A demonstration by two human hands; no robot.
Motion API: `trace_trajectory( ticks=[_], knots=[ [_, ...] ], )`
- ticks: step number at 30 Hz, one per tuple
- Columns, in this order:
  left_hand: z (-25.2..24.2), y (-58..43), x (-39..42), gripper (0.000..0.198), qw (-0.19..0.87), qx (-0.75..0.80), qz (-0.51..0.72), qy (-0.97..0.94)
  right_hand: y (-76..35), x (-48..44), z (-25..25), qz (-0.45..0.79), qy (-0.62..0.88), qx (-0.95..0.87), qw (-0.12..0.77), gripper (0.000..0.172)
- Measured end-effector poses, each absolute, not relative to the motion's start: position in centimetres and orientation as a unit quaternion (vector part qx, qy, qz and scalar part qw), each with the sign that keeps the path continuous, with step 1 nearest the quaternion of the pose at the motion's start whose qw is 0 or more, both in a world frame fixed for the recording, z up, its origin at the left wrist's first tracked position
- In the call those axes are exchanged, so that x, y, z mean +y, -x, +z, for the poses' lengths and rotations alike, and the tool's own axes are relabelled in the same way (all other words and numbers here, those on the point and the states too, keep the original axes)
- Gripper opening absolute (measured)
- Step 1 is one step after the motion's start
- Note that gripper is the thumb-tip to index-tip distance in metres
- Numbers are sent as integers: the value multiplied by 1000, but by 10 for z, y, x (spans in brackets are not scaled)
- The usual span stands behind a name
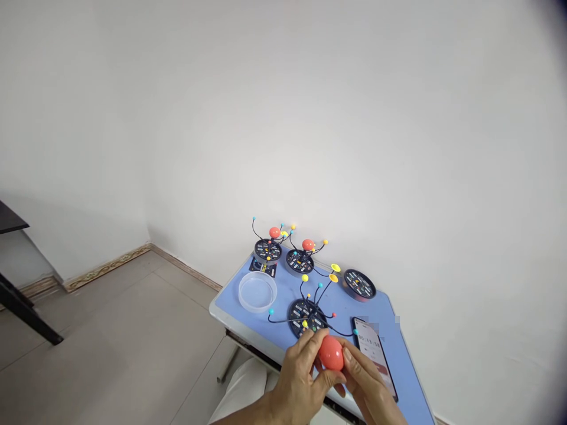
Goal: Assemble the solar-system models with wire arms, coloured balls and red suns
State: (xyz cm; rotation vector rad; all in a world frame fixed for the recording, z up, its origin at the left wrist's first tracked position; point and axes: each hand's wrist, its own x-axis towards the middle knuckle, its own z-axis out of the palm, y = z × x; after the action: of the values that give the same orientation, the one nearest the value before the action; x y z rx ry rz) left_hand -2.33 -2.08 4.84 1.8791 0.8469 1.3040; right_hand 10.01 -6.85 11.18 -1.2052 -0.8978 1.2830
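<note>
A glossy red ball [331, 353] is held between my two hands above the table's near edge. My left hand [302, 373] grips it from the left, thumb below and fingers on top. From the right, the fingers of my right hand [364, 378] close on the same ball. Just beyond them lies a round black base [307, 317] with thin curved black arms tipped with small yellow, blue and red balls. Its near rim is partly hidden behind my fingers.
Two similar models, a black base with red ball [268, 250] and another base [299, 261], stand at the back. A round black disc [359, 285], clear round lid [257, 292] and phone [376, 357] with a timer lie on the blue table [283, 283]. A wall rises behind.
</note>
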Motion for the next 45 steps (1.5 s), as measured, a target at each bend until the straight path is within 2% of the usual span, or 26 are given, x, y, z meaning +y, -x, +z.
trace_trajectory(
  ticks=[5, 8, 14, 19, 27, 32, 39, 45],
  knots=[
    [38, 23, -18, 56, 266, 306, 481, -777, -94, -69, 109, 523, 541, -376, 540, 51],
    [35, 21, -15, 58, 261, 313, 469, -784, -94, -67, 109, 517, 550, -386, 530, 55],
    [36, 22, -15, 66, 348, 381, 417, -748, -96, -62, 110, 520, 556, -399, 511, 58],
    [40, 24, -18, 66, 392, 396, 430, -710, -100, -63, 110, 524, 540, -402, 522, 45],
    [51, 27, -17, 58, 453, 349, 467, -674, -103, -64, 114, 497, 554, -447, 496, 48],
    [51, 26, -16, 61, 476, 354, 442, -673, -105, -63, 122, 442, 599, -505, 437, 54],
    [52, 30, -12, 55, 458, 303, 487, -679, -113, -60, 122, 367, 601, -610, 364, 61],
    [38, 33, -10, 58, 363, 286, 478, -747, -109, -59, 119, 341, 596, -638, 348, 52]
  ],
)
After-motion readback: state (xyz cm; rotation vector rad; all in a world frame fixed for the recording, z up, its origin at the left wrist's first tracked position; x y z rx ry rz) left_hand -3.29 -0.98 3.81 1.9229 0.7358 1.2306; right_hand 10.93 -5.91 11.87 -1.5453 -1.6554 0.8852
